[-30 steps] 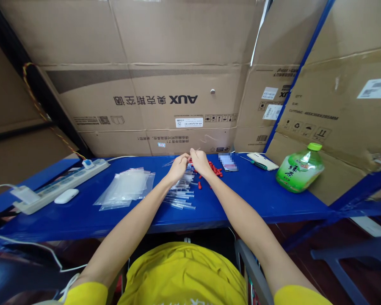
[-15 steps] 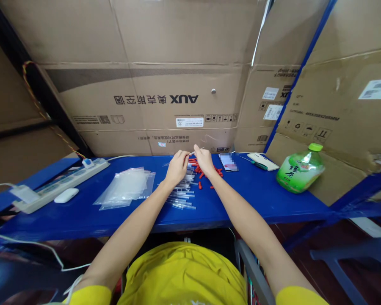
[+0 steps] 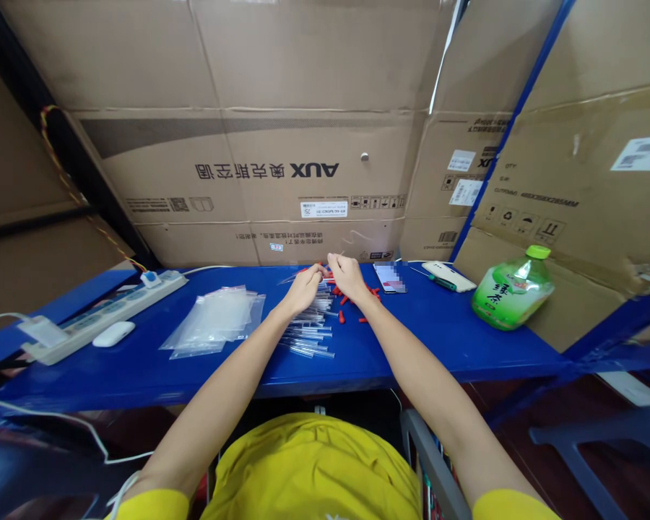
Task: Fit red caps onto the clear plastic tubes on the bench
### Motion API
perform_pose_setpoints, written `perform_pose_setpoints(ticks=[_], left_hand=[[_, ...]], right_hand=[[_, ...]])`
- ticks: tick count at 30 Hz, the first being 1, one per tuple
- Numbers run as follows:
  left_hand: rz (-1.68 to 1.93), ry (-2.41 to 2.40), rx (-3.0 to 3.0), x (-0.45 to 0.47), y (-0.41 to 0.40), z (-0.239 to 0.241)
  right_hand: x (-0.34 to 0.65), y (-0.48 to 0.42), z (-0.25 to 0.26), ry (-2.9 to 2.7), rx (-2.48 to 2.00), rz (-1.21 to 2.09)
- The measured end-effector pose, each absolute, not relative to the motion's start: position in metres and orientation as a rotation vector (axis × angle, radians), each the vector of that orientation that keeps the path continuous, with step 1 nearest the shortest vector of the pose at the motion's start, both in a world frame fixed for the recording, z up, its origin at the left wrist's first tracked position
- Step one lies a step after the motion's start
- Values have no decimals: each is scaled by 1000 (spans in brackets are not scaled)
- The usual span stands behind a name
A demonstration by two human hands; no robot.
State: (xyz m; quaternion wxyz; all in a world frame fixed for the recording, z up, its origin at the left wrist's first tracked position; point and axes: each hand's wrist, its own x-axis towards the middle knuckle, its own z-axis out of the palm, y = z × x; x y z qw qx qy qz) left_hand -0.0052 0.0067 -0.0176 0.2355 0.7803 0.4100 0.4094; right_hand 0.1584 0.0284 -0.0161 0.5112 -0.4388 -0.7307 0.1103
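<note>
My left hand (image 3: 304, 287) and my right hand (image 3: 348, 276) meet at the back of the blue shelf (image 3: 444, 332), fingers pinched together. Between them I hold a thin clear tube (image 3: 303, 272) with a red cap at its end. Under my left wrist lies a heap of clear tubes (image 3: 308, 334). Small red caps (image 3: 352, 300) are scattered beside and beneath my right hand.
A stack of clear zip bags (image 3: 217, 321) lies left of the tubes. Farther left are a white power strip (image 3: 102, 309) and a white mouse (image 3: 113, 334). A phone (image 3: 388, 276), a white tool (image 3: 448, 275) and a green bottle (image 3: 512, 287) sit to the right. Cardboard boxes (image 3: 282, 173) wall the back.
Both hands stay close together over the caps. The tube tilted up to the right half a second ago; now it lies lower, pointing left, with a red cap showing.
</note>
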Motion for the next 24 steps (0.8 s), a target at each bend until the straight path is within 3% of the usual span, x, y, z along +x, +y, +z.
perform_pose_setpoints(ticks=[7,24], left_hand=[[1239,1154,2211,-5,9,-16],[1423,1324,2032,6,5,-10]], right_hand=[[155,26,-17,-1743,-1112,242],[135,23,-9,-1610,-1054,564]])
